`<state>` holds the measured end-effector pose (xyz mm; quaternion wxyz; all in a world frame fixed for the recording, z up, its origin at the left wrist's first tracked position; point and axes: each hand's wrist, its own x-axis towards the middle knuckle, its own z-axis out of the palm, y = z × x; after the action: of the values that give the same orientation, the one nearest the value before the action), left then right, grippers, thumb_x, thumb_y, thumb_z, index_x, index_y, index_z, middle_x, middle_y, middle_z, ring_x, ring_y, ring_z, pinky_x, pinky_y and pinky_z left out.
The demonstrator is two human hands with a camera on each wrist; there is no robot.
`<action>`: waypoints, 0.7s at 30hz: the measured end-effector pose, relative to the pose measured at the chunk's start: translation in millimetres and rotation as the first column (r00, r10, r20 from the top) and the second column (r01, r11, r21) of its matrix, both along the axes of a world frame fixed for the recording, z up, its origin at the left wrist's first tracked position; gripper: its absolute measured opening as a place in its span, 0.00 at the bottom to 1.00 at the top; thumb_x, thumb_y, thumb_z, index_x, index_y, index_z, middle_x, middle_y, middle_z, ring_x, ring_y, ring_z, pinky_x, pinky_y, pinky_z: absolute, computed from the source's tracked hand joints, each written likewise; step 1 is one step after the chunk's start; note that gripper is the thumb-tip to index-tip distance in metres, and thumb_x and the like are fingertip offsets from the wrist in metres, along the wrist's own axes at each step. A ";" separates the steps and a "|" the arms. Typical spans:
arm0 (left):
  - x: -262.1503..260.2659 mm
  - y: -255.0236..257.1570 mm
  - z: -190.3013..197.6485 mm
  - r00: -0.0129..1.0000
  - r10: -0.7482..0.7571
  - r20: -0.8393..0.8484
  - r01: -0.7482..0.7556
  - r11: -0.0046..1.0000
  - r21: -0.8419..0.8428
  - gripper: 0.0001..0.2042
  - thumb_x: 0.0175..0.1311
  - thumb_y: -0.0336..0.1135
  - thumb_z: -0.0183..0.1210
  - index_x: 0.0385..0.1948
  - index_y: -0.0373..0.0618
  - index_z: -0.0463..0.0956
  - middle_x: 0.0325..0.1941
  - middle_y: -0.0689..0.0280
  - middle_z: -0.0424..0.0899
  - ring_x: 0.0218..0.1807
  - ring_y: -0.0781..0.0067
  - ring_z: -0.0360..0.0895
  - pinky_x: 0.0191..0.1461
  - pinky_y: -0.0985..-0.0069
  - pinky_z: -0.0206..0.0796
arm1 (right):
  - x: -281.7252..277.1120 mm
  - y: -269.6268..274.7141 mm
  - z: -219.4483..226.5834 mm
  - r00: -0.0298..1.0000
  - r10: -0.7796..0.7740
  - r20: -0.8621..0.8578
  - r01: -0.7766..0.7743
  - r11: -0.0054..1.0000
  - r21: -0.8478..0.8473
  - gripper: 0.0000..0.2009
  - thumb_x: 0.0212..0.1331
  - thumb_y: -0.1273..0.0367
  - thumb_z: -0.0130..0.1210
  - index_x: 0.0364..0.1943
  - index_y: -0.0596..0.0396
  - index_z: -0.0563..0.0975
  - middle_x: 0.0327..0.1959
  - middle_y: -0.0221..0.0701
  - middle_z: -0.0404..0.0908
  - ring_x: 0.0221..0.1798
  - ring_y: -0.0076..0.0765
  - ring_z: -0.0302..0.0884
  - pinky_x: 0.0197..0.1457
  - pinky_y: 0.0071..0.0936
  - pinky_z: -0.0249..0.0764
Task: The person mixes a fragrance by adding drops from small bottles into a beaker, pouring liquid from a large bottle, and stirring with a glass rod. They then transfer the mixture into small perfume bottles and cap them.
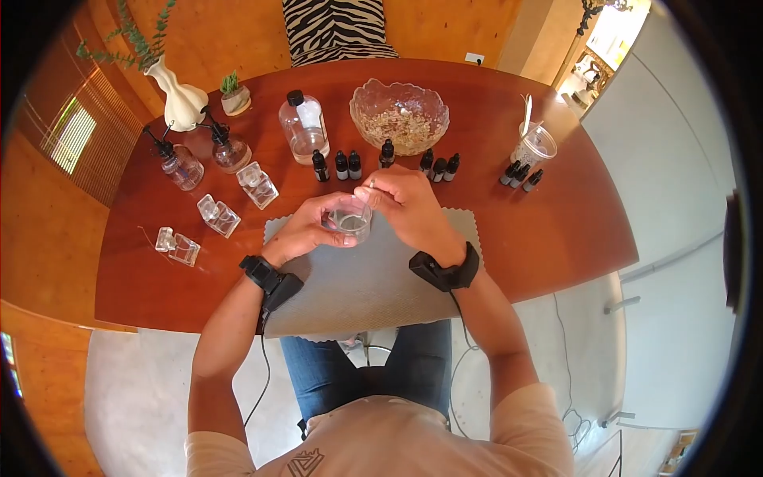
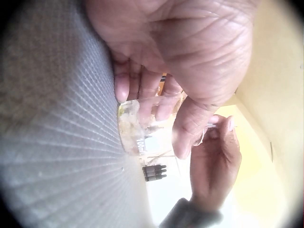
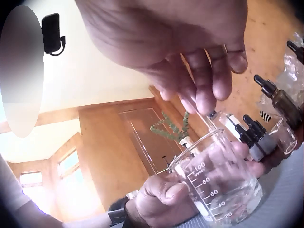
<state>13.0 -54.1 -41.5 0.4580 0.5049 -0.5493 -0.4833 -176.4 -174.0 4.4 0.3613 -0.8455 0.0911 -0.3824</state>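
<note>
- Beaker (image 1: 354, 226): clear glass, white scale marked 20 to 100, a shallow layer of clear liquid at the bottom. Located over the grey mat (image 1: 366, 286), near its far edge, between the two hands. Contact of base with mat: cannot tell.
- Left hand (image 1: 304, 232): grasps the beaker by its side wall, thumb on the near side, fingers around the far side.
- Right hand (image 1: 411, 208): pinches a thin rod (image 1: 372, 184) between thumb and fingertips, above the beaker mouth. Lower end of rod hard to make out through the glass.
- Beyond the mat: a loose row of small dark bottles (image 1: 320, 165) with black tops.
- Behind that row: large clear bottle (image 1: 305, 131), black cap, some clear liquid; to its right, scalloped glass bowl (image 1: 399, 117) holding pale flakes.
- Right side of table (image 1: 556, 230): clear cup (image 1: 537, 145) with white sticks upright in it; three more small dark bottles in front.
- Left side: three square glass bottles (image 1: 258, 187) in a diagonal line; behind them, two pump bottles (image 1: 183, 168), a white vase (image 1: 181, 103) with green sprigs, a small potted plant (image 1: 235, 97).
</note>
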 end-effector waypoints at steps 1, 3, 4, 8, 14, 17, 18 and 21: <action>-0.3 0.0 2.1 1.000 -0.003 0.000 0.003 1.000 0.005 0.31 0.53 0.29 0.75 0.62 0.44 0.75 0.56 0.69 0.82 0.57 0.77 0.76 0.62 0.73 0.69 | 0.5 0.7 0.6 0.999 0.043 -0.021 -0.041 0.996 0.073 0.13 0.63 0.68 0.61 0.26 0.63 0.76 0.20 0.41 0.70 0.22 0.41 0.64 0.28 0.38 0.63; -0.4 -0.1 2.4 1.000 -0.004 0.007 0.004 1.000 0.006 0.31 0.53 0.29 0.75 0.62 0.43 0.75 0.56 0.69 0.82 0.57 0.77 0.76 0.62 0.73 0.69 | -1.2 1.9 2.0 0.990 0.132 -0.052 -0.117 0.968 0.221 0.12 0.62 0.68 0.61 0.25 0.62 0.75 0.19 0.42 0.69 0.23 0.44 0.65 0.29 0.40 0.63; 0.0 -0.6 0.7 1.000 0.000 0.014 0.000 1.000 0.000 0.31 0.53 0.29 0.75 0.62 0.43 0.75 0.56 0.69 0.82 0.57 0.77 0.76 0.62 0.73 0.69 | -0.6 1.2 0.7 0.996 0.078 -0.049 -0.073 0.992 0.099 0.12 0.63 0.68 0.62 0.26 0.63 0.77 0.20 0.40 0.71 0.24 0.40 0.67 0.29 0.38 0.63; -1.1 0.5 4.4 1.000 0.001 0.000 -0.001 1.000 0.019 0.31 0.53 0.29 0.75 0.62 0.42 0.75 0.55 0.68 0.82 0.57 0.76 0.76 0.62 0.73 0.68 | -2.2 -2.8 1.2 0.989 0.120 -0.091 -0.118 0.992 0.038 0.13 0.65 0.66 0.62 0.29 0.63 0.78 0.21 0.37 0.73 0.25 0.31 0.68 0.30 0.33 0.64; 1.5 -0.7 1.8 0.997 0.002 0.077 -0.003 1.000 0.024 0.31 0.52 0.30 0.76 0.61 0.43 0.75 0.56 0.68 0.83 0.57 0.76 0.77 0.63 0.73 0.67 | -3.2 -1.8 6.6 0.987 0.143 -0.070 -0.136 0.986 0.092 0.14 0.63 0.69 0.60 0.25 0.65 0.73 0.19 0.42 0.67 0.21 0.42 0.61 0.27 0.38 0.61; -1.3 0.5 6.4 0.997 0.001 0.083 -0.001 1.000 -0.005 0.31 0.52 0.30 0.76 0.61 0.43 0.76 0.56 0.68 0.83 0.59 0.76 0.77 0.63 0.73 0.67 | -2.8 2.9 7.1 0.996 0.083 -0.029 -0.078 0.983 0.165 0.15 0.64 0.68 0.60 0.25 0.65 0.72 0.19 0.43 0.67 0.21 0.41 0.59 0.26 0.38 0.60; -1.1 0.5 5.5 0.997 0.004 0.082 -0.004 1.000 0.002 0.31 0.52 0.30 0.75 0.61 0.43 0.76 0.56 0.68 0.83 0.59 0.76 0.77 0.63 0.73 0.67 | -2.0 5.3 6.8 1.000 0.003 0.023 -0.007 0.987 0.158 0.15 0.64 0.68 0.60 0.25 0.65 0.72 0.19 0.43 0.67 0.20 0.41 0.58 0.26 0.38 0.59; -0.5 0.0 3.6 0.997 0.014 0.079 -0.015 1.000 0.010 0.30 0.52 0.29 0.75 0.61 0.43 0.75 0.57 0.68 0.83 0.60 0.76 0.77 0.64 0.73 0.67 | -4.1 -4.4 0.7 0.971 0.227 -0.070 -0.201 0.943 0.266 0.14 0.64 0.69 0.60 0.25 0.66 0.72 0.19 0.44 0.66 0.21 0.41 0.58 0.26 0.37 0.59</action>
<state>12.4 -54.1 -37.9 0.4369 0.5300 -0.5605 -0.4627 -180.5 -178.4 5.1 0.5024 -0.8144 0.0653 -0.2831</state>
